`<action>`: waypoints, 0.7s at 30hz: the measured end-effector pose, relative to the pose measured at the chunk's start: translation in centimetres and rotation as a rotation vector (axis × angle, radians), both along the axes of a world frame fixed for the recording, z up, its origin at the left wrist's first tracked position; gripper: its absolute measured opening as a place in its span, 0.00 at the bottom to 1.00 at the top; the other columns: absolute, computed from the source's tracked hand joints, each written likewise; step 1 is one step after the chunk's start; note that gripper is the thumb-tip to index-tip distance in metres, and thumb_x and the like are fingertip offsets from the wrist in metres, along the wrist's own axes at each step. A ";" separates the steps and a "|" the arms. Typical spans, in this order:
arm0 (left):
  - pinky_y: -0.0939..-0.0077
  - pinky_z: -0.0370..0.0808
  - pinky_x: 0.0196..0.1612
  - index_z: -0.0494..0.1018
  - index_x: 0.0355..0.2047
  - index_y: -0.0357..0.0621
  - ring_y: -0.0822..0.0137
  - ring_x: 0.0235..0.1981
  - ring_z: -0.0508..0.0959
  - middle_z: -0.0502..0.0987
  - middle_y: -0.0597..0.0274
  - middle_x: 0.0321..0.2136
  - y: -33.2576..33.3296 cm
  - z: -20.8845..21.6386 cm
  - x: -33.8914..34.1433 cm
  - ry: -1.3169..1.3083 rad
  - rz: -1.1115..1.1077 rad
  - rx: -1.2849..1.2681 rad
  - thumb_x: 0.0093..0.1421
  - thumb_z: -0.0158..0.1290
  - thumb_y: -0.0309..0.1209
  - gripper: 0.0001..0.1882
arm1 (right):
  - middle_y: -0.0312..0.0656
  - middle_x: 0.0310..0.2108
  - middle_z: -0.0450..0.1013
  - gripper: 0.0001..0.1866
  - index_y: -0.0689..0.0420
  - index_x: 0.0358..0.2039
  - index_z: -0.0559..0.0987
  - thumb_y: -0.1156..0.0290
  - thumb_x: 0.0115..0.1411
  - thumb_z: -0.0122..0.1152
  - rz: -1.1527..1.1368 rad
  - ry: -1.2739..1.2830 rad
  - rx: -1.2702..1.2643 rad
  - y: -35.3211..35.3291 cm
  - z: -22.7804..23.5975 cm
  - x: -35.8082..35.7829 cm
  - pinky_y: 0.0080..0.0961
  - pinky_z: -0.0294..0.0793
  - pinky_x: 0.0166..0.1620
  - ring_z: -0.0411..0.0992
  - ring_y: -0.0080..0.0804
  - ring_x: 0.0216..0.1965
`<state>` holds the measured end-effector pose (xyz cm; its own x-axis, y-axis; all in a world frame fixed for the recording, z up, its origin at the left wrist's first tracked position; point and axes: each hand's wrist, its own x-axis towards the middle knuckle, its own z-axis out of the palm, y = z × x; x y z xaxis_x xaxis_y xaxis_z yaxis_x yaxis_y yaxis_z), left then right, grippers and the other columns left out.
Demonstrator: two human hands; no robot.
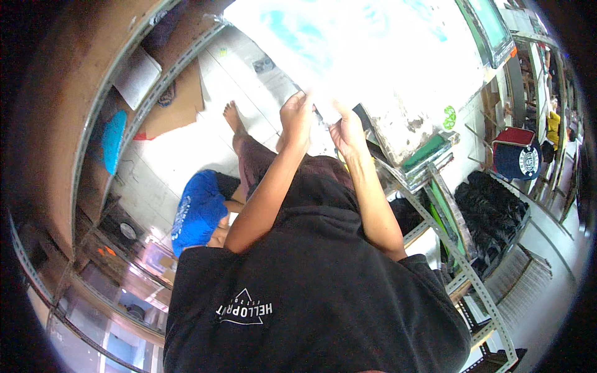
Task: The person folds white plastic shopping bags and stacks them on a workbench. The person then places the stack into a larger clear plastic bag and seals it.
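Note:
Both my hands are at the near edge of a glaring white sheet [301, 46] with cyan patches; overexposure hides its exact kind. My left hand [297, 118] is closed at that edge, thumb on top and fingers curled. Close beside it on the right, my right hand [349, 132] is closed too, its thumb and fingertips partly washed out by the glare. Both seem to pinch the sheet. Beneath it, a worn, paint-stained work table [398, 133] shows at the right.
Green-edged frames [482, 28] stand at the table's far right, more frames [448, 217] beside me. A person in a blue shirt [200, 208] is low at my left. Cardboard [177, 105] lies near the left metal shelving [81, 161]. A red-and-navy stool [516, 152] stands right.

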<state>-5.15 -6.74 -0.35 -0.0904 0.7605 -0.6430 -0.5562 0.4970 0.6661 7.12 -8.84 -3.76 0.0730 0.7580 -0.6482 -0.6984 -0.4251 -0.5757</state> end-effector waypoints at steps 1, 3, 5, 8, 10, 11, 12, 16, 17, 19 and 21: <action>0.74 0.77 0.45 0.77 0.43 0.30 0.71 0.40 0.80 0.82 0.58 0.35 0.2 -0.4 -0.2 0.024 -0.044 0.006 0.71 0.54 0.36 0.16 | 0.48 0.49 0.79 0.16 0.68 0.53 0.75 0.71 0.70 0.56 -0.002 0.005 0.002 0.2 0.2 -0.2 0.30 0.79 0.52 0.79 0.35 0.48; 0.75 0.77 0.43 0.77 0.42 0.31 0.72 0.38 0.81 0.81 0.59 0.34 0.9 -1.4 -1.0 0.073 -0.133 0.023 0.69 0.56 0.35 0.15 | 0.47 0.49 0.79 0.16 0.68 0.53 0.75 0.71 0.70 0.56 -0.007 0.013 0.010 0.2 0.4 -0.4 0.30 0.79 0.51 0.79 0.35 0.47; 0.74 0.78 0.41 0.77 0.40 0.34 0.72 0.35 0.80 0.81 0.61 0.35 1.6 -1.0 -1.9 0.082 -0.218 0.000 0.68 0.58 0.37 0.15 | 0.46 0.50 0.78 0.17 0.67 0.54 0.75 0.69 0.70 0.56 -0.060 0.123 -0.003 0.2 0.9 -0.6 0.32 0.79 0.51 0.78 0.35 0.49; 0.71 0.79 0.46 0.77 0.42 0.37 0.70 0.37 0.80 0.80 0.63 0.36 2.3 -0.8 -2.2 0.050 -0.313 -0.003 0.67 0.58 0.38 0.15 | 0.43 0.54 0.75 0.21 0.63 0.58 0.73 0.65 0.70 0.59 -0.015 0.128 -0.001 0.4 0.1 -0.7 0.34 0.77 0.54 0.75 0.35 0.54; 0.69 0.79 0.47 0.77 0.44 0.36 0.69 0.39 0.80 0.80 0.61 0.38 3.3 -0.5 -2.4 0.112 -0.388 -0.005 0.67 0.59 0.40 0.17 | 0.42 0.52 0.76 0.21 0.64 0.59 0.72 0.64 0.71 0.57 0.048 -0.058 -0.041 0.6 0.7 -0.6 0.33 0.77 0.53 0.75 0.33 0.52; 0.69 0.79 0.48 0.76 0.47 0.36 0.68 0.40 0.80 0.80 0.60 0.40 3.8 -0.2 -2.7 0.126 -0.415 -0.021 0.66 0.59 0.40 0.19 | 0.43 0.50 0.77 0.21 0.64 0.59 0.72 0.64 0.72 0.56 0.113 -0.134 -0.091 0.2 1.7 0.1 0.32 0.78 0.52 0.76 0.33 0.51; 0.68 0.79 0.48 0.75 0.49 0.36 0.67 0.42 0.80 0.80 0.59 0.42 4.5 0.2 -2.9 0.137 -0.452 -0.037 0.66 0.59 0.41 0.21 | 0.45 0.48 0.78 0.21 0.65 0.59 0.71 0.64 0.73 0.54 0.073 -0.475 0.018 -0.9 0.1 1.6 0.32 0.78 0.51 0.77 0.33 0.48; 0.66 0.78 0.50 0.73 0.51 0.35 0.64 0.46 0.80 0.79 0.56 0.45 5.7 0.7 -5.1 0.081 -0.528 -0.118 0.65 0.61 0.43 0.24 | 0.50 0.44 0.79 0.21 0.67 0.58 0.72 0.63 0.74 0.52 -0.411 -0.842 0.101 -1.0 2.7 6.0 0.30 0.79 0.46 0.79 0.34 0.42; 0.66 0.78 0.50 0.74 0.49 0.35 0.63 0.45 0.80 0.79 0.57 0.44 6.4 -0.8 -5.6 0.060 -0.570 -0.136 0.65 0.61 0.43 0.23 | 0.50 0.44 0.79 0.21 0.68 0.57 0.72 0.63 0.73 0.53 -0.510 -0.654 0.031 0.4 2.9 7.8 0.29 0.79 0.45 0.79 0.34 0.42; 0.65 0.79 0.51 0.73 0.51 0.35 0.62 0.45 0.80 0.79 0.55 0.45 6.7 1.6 -5.4 0.076 -0.640 -0.108 0.64 0.62 0.43 0.25 | 0.51 0.44 0.79 0.24 0.68 0.55 0.73 0.60 0.71 0.58 -0.315 -0.875 -0.083 3.7 3.5 9.2 0.29 0.79 0.44 0.79 0.33 0.42; 0.66 0.80 0.52 0.72 0.53 0.31 0.62 0.45 0.81 0.78 0.54 0.48 6.7 1.7 -6.1 0.072 -0.729 -0.092 0.63 0.62 0.46 0.30 | 0.53 0.43 0.79 0.30 0.71 0.55 0.73 0.57 0.66 0.65 -0.248 -1.278 -0.156 7.4 1.1 10.5 0.31 0.79 0.42 0.80 0.35 0.41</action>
<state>-11.23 -0.08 1.39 0.3732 0.5872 -0.7182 -0.0200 0.7791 0.6266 17.62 -1.43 -2.62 0.8234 0.5591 -0.0974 0.2312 -0.4872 -0.8421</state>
